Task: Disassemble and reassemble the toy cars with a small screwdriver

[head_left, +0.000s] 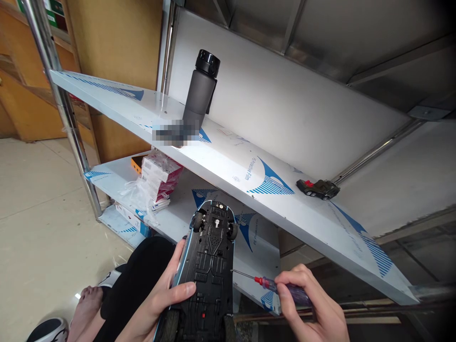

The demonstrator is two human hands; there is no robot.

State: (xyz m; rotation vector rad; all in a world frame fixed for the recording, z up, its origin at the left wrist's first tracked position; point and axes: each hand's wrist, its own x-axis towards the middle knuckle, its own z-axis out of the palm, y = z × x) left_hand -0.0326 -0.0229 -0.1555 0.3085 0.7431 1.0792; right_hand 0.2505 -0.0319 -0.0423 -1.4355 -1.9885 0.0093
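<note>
A blue toy car [210, 266] is turned over, its black underside facing me, with wheels showing at both ends. My left hand [160, 294] grips it along its left side, thumb lying across the chassis. In my right hand [309, 304] is a screwdriver [265, 283] with a clear purplish handle and a red collar. Its thin shaft points left, and the tip is at the car's right edge; whether it touches the car I cannot tell. The lower end of the car runs out of view.
A metal shelf [228, 161] with printed film crosses ahead, bearing a dark bottle [201, 90], a blurred-out patch and a small dark green toy vehicle [318, 188]. Stacked boxes [160, 175] stand on the lower shelf. A chrome post [67, 109] rises at left.
</note>
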